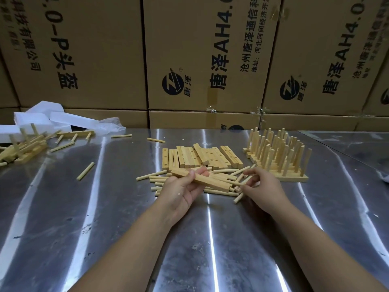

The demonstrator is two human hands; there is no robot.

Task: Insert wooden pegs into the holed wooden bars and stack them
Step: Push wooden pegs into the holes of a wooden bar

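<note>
The fingers [201,171] of the left hand [181,192] pinch one wooden bar [212,183] in the middle of the frame. Just beside it, the right hand [263,186] curls its fingers [250,172] round a peg [244,182]. Big cardboard boxes [94,49] fill the top. The shiny desk [105,207] holds pegged bars [277,157] at the right, bare bars [200,158] in the middle and loose pegs [151,177] below them.

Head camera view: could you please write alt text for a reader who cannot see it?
A left hand holds a bar while the right hand pinches a peg above loose pegs on a steel table. Bare bars lie just beyond, finished pegged bars stand at right, and cartons fill the background.
</note>
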